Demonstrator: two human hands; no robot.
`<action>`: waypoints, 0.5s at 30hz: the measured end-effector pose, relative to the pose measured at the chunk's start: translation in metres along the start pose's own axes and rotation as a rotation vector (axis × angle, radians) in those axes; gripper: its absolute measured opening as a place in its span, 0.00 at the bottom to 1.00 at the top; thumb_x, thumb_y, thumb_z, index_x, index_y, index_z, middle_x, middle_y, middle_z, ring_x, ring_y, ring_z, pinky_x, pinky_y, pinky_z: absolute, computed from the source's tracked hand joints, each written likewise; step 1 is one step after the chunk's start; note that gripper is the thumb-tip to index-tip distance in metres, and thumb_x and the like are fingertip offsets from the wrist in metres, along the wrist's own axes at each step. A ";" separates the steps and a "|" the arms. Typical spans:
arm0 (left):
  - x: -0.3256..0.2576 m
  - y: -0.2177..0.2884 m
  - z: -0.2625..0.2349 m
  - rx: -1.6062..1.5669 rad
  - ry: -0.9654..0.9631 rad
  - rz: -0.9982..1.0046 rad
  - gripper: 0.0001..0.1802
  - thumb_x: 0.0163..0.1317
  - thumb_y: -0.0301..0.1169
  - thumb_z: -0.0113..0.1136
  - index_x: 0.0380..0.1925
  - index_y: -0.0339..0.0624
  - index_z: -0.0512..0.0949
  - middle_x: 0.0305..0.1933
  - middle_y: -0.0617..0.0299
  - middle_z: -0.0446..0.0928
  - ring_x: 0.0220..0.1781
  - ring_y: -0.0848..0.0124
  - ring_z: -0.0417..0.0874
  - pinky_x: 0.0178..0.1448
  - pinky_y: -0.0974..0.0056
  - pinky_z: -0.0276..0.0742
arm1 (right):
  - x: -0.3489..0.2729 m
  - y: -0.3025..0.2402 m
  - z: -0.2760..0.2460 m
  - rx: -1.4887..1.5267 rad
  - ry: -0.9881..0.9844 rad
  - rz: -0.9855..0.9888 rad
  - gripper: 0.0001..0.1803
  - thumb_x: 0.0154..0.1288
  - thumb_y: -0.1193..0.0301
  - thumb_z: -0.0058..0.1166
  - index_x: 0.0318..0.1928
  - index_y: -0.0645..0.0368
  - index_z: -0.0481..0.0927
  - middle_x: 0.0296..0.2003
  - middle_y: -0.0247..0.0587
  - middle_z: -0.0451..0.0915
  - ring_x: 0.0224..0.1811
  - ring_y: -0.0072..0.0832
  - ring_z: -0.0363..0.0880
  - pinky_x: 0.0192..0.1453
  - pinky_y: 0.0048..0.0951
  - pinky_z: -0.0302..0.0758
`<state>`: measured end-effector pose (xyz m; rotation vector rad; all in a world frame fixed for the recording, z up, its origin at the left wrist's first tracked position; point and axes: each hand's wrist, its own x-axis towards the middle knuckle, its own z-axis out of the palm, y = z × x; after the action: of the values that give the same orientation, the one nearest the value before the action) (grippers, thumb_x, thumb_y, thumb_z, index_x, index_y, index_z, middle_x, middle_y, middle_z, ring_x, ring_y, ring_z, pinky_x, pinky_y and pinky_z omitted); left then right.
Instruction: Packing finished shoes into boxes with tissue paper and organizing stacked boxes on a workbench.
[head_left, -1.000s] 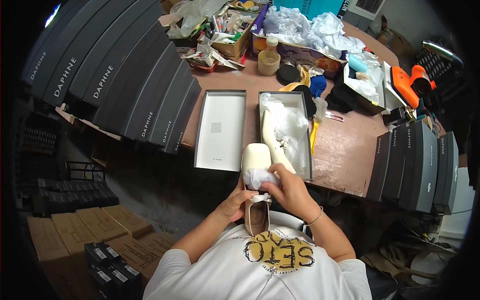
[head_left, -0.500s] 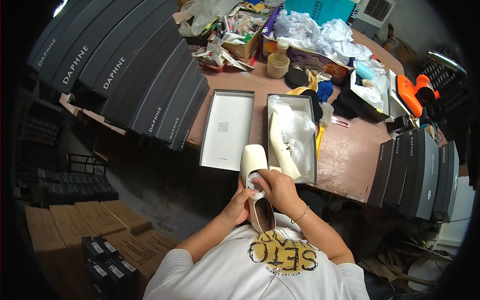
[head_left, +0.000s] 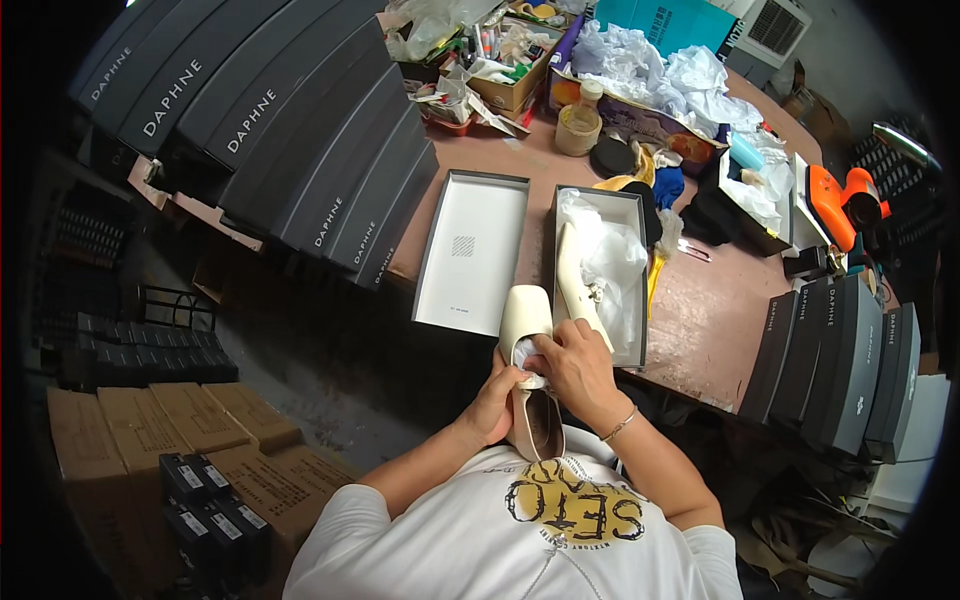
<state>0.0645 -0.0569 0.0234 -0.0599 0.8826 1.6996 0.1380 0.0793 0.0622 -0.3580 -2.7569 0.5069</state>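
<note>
A cream square-toed shoe (head_left: 526, 308) is held up in front of my chest, toe pointing away from me. My left hand (head_left: 492, 402) is wrapped round its left side, thumb near the opening. White tissue paper (head_left: 528, 356) shows inside the shoe. The fingers of my right hand (head_left: 574, 368) are closed and reach into the opening, at the tissue; their tips are hidden. Just beyond, an open shoe box (head_left: 640, 345) holds the other cream shoe (head_left: 575, 285), lying on its side with an ornament, beside crumpled white paper (head_left: 612, 250).
The white-lined box lid (head_left: 470, 250) lies left of the shoe box. Dark shoe boxes (head_left: 330, 180) stand in a row at left, more boxes (head_left: 835, 350) at right. Behind are a glue jar (head_left: 580, 122), a paper-filled carton (head_left: 640, 125) and an orange heat gun (head_left: 826, 205). Brown cartons (head_left: 160, 425) sit lower left.
The table and boxes have shifted slightly rightward in view. My right hand has lifted a little at the shoe's opening, its knuckles more raised. My left hand keeps its grip.
</note>
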 end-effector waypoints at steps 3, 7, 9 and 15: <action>-0.001 -0.003 0.003 0.054 0.002 0.064 0.35 0.58 0.30 0.47 0.67 0.49 0.51 0.56 0.59 0.65 0.59 0.68 0.70 0.62 0.58 0.72 | 0.002 -0.006 -0.008 0.041 -0.128 0.068 0.11 0.51 0.64 0.64 0.33 0.56 0.80 0.27 0.41 0.72 0.31 0.39 0.76 0.37 0.37 0.73; -0.006 0.001 0.011 0.115 -0.074 0.107 0.38 0.59 0.30 0.48 0.69 0.50 0.46 0.60 0.55 0.63 0.60 0.66 0.70 0.61 0.57 0.74 | 0.006 0.006 -0.035 0.395 -0.299 0.067 0.17 0.51 0.72 0.64 0.43 0.63 0.79 0.30 0.49 0.76 0.33 0.43 0.77 0.39 0.37 0.74; -0.005 0.002 0.011 0.119 -0.101 0.109 0.38 0.59 0.31 0.48 0.69 0.50 0.45 0.60 0.54 0.63 0.60 0.65 0.70 0.60 0.57 0.75 | 0.005 0.008 -0.040 0.520 -0.331 0.082 0.22 0.51 0.75 0.65 0.49 0.64 0.78 0.34 0.51 0.78 0.35 0.45 0.77 0.41 0.37 0.74; -0.003 -0.004 0.005 0.099 -0.045 0.082 0.35 0.58 0.32 0.50 0.66 0.49 0.49 0.58 0.56 0.62 0.61 0.66 0.68 0.63 0.56 0.71 | 0.002 0.014 -0.018 0.333 -0.258 0.044 0.15 0.54 0.73 0.62 0.43 0.61 0.78 0.30 0.46 0.76 0.32 0.44 0.78 0.37 0.37 0.75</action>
<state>0.0707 -0.0558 0.0263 0.0817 0.9455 1.7235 0.1450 0.0979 0.0732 -0.2895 -2.8377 1.0733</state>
